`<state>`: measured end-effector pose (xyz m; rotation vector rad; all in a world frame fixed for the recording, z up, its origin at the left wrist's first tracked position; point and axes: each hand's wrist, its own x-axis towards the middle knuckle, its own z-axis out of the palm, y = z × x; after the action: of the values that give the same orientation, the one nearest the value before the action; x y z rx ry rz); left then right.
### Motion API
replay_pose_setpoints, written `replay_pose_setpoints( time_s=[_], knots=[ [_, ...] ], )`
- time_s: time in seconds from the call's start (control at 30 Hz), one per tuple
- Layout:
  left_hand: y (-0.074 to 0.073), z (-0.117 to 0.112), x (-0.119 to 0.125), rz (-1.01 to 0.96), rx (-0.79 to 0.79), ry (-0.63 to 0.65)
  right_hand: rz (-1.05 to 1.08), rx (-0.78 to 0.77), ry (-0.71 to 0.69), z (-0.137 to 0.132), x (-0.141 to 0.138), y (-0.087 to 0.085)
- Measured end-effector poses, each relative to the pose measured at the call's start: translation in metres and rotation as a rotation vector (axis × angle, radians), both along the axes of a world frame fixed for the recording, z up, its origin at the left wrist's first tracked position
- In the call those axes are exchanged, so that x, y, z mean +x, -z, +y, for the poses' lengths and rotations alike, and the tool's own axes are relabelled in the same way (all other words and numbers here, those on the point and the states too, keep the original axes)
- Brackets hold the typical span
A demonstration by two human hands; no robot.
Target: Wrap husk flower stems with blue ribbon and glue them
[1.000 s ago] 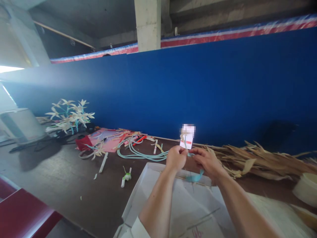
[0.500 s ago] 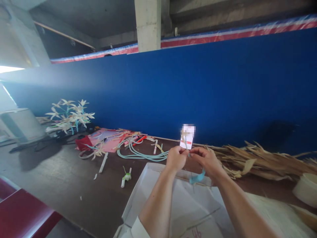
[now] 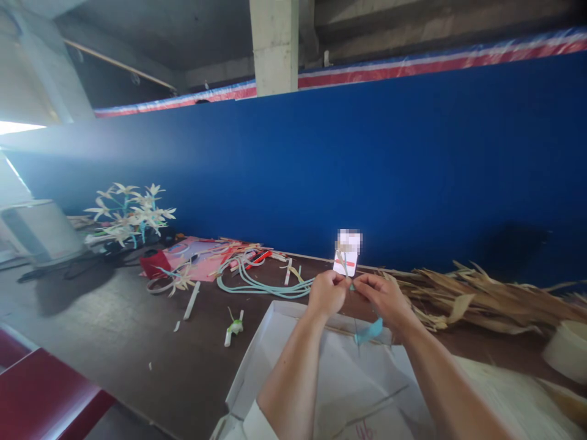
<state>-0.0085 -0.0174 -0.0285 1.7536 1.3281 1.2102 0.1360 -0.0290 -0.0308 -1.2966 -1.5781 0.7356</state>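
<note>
My left hand (image 3: pixel 328 293) is closed in a pinch around a thin stem (image 3: pixel 355 313). A pale, narrow strip (image 3: pixel 342 263) sticks up from the stem above the fingers. My right hand (image 3: pixel 383 298) meets it from the right, thumb and forefinger pinched at a bit of light-blue tape wrapped on the stem. A loose length of the blue tape (image 3: pixel 369 332) hangs below the right hand, over a white cardboard box (image 3: pixel 330 391). Just behind both hands stands a lit phone-like screen (image 3: pixel 347 260), partly pixelated.
Dried husks (image 3: pixel 486 299) lie to the right by a pale cup (image 3: pixel 566 351). Blue-green cords (image 3: pixel 257 288), a pink sheet (image 3: pixel 202 272) and scraps lie left. White husk flowers (image 3: pixel 132 214) stand farther left. A blue partition (image 3: pixel 413 165) rises behind the table (image 3: pixel 137 330).
The loose blue tape has swung slightly right and changed its curl. My right fingers have shifted slightly at the stem, while my left hand stays almost still.
</note>
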Motion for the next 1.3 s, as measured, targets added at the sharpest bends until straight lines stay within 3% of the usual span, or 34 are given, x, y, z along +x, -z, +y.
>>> replay_pose_setpoints(
  time_s=[0.23,0.47,0.83,1.07,1.3],
  knots=[
    [-0.001,0.000,0.001,0.016,0.003,0.032,0.008,0.024,0.036,0.001,-0.003,0.003],
    [-0.001,-0.002,0.002,0.023,-0.010,0.051,0.217,-0.103,-0.019,-0.001,-0.005,0.002],
    [-0.002,-0.004,0.007,-0.069,-0.009,0.115,0.419,-0.189,0.030,0.000,-0.005,-0.003],
    [-0.005,-0.009,0.009,-0.181,0.046,0.107,0.436,-0.153,-0.018,-0.003,-0.005,-0.008],
    [-0.004,-0.005,0.007,-0.250,0.021,0.080,0.363,-0.189,-0.150,-0.008,-0.007,-0.012]
  ],
)
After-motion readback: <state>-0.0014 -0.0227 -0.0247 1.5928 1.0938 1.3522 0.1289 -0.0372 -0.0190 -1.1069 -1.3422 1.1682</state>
